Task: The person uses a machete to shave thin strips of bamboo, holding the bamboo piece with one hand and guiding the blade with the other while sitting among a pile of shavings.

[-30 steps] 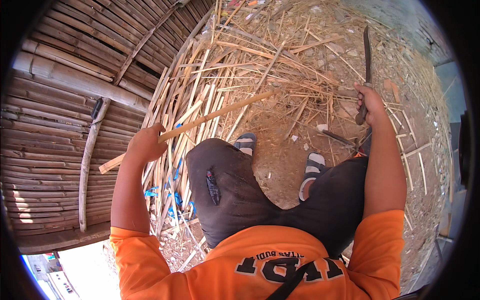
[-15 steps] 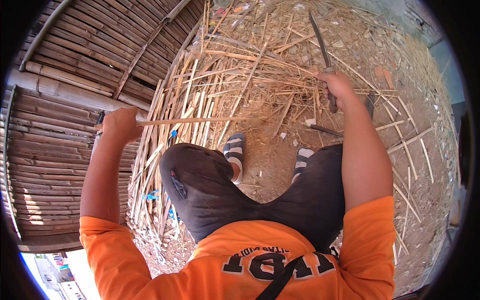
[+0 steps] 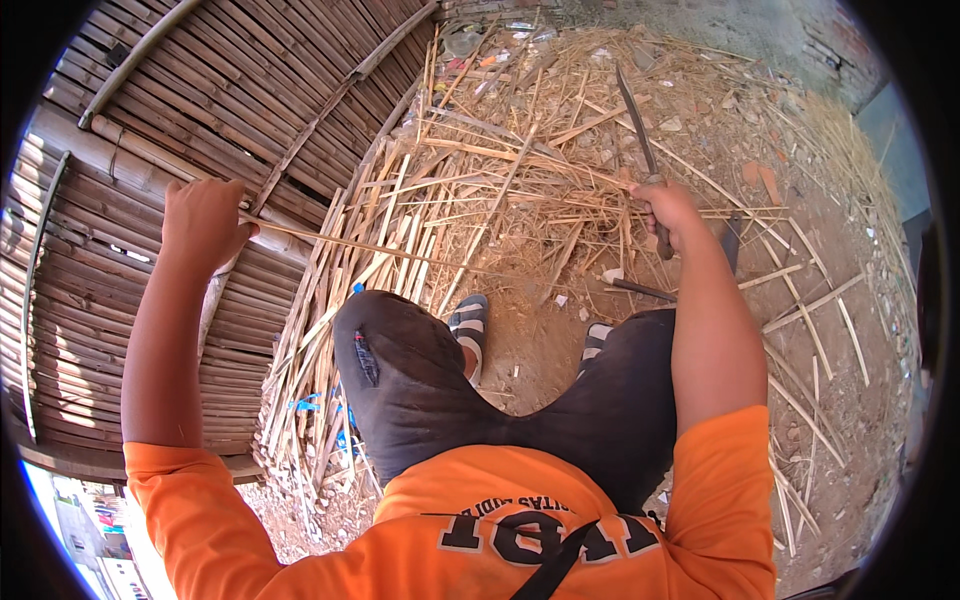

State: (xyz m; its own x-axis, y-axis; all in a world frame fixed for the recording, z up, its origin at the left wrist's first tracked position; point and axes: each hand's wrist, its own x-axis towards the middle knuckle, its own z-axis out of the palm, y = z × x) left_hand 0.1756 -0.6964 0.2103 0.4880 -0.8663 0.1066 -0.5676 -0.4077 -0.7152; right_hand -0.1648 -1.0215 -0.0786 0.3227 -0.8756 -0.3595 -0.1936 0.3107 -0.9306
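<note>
My left hand (image 3: 205, 222), raised out to the left in front of the bamboo slat panel, is closed around one end of a thin bamboo strip (image 3: 370, 246). The strip stretches rightward and slants slightly down, its far end above the ground past my left knee. On the right, my right hand (image 3: 668, 212) grips the handle of a machete (image 3: 634, 115). Its long dark blade points away from me, tilted a little left, over the scattered bamboo. Blade and strip are well apart.
Split bamboo strips (image 3: 400, 240) lie piled at left, beside the bamboo slat panel (image 3: 230, 110). Shavings (image 3: 590, 205) cover the ground ahead. A dark-handled tool (image 3: 643, 290) lies near my right knee. More loose strips (image 3: 815, 300) lie right; a wall (image 3: 700, 25) stands behind.
My left hand has moved left and outward, carrying the strip, which now slants down to the right. My right hand keeps hold of the machete with little movement; the whole view has tilted slightly.
</note>
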